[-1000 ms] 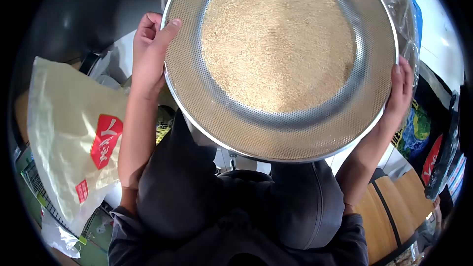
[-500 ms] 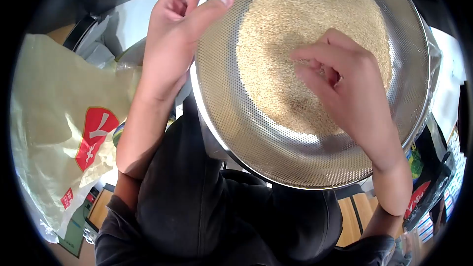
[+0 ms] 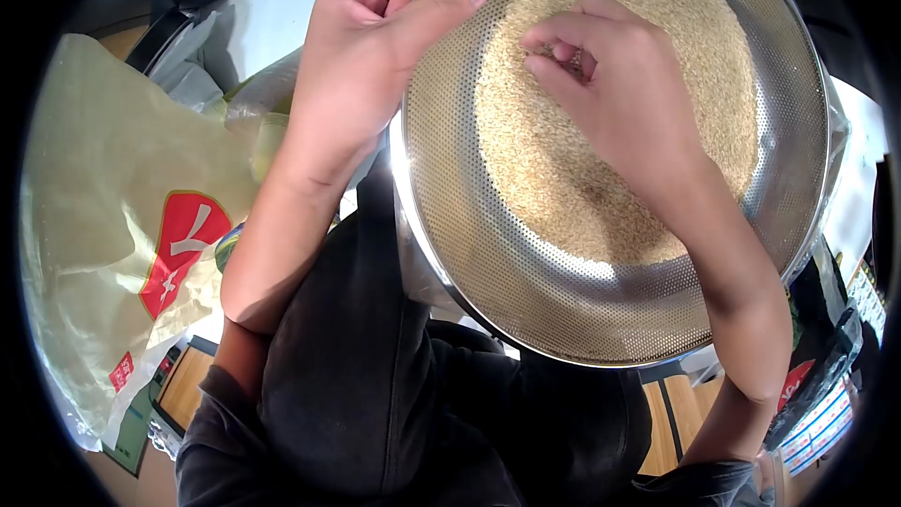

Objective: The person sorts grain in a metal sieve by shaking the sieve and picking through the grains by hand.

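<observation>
— Wooden boards (image 3: 685, 408) show at near right, beyond a seated person's dark-clad legs (image 3: 338, 357). What are the hands doing?

— The right hand (image 3: 615, 75) hovers over pale grain, its thumb and forefinger drawn narrowly towards each other. Whether grains sit between them, one cannot tell.

— And the left hand (image 3: 375, 38)?

— Closed at the left rim of a perforated metal sieve (image 3: 450, 235), its thumb laid over the edge and pointing inward, fingers curled on the outer side.

— How does the load look?

— Golden-tan grain (image 3: 563, 188), fine and loose, spreads in a broad round bed across the sieve's floor, darkened by the right hand's shadow. Silvery mesh, dotted with small holes, rings it up to a bright, smooth rim. The sieve is above the lap, right of center and toward the far side.

— The arms?

— Both reach from the near side, elbows bent; the right forearm crosses the sieve's near right rim.

— Farther out?

— Cream plastic bag (image 3: 103, 160) with red printing, at left; clear plastic (image 3: 838, 136) against the sieve's right edge.
</observation>
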A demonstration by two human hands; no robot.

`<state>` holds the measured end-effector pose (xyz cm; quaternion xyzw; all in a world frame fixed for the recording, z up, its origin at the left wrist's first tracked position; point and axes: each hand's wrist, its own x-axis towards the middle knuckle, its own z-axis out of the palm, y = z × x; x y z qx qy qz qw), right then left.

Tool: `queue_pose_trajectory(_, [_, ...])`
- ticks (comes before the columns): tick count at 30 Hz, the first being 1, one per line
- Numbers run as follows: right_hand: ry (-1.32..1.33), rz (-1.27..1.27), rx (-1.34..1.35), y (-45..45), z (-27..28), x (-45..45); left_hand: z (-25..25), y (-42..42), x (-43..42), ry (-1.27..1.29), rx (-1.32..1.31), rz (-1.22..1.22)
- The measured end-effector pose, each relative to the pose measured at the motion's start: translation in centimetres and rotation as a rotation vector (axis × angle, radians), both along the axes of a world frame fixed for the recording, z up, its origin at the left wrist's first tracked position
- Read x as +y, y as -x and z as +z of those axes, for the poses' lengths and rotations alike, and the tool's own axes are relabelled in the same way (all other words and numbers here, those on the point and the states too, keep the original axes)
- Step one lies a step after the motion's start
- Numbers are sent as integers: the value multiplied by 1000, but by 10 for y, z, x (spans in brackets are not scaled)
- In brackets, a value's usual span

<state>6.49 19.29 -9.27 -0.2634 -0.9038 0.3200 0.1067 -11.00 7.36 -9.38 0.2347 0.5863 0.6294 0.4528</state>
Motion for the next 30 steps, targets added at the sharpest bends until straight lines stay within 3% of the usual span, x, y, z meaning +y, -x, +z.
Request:
queue_pose_trajectory(15, [-144,104,65,0,-2,-2,-2,-1,4,-22,35,16])
queue_pose_trajectory(18, [93,-17,107,1,5,-8,-2,0,2,-11,31,4])
queue_pose_trajectory(21, [-164,72,15,-3,-8,0,-1,2,0,-14,4,-27])
queue_pose_trajectory(27, [-156,77,39,-2,4,0,2,-5,5,9,-12,25])
queue_pose_trajectory(30, [10,64,-39,-11,38,7,3,-2,2,50,20,11])
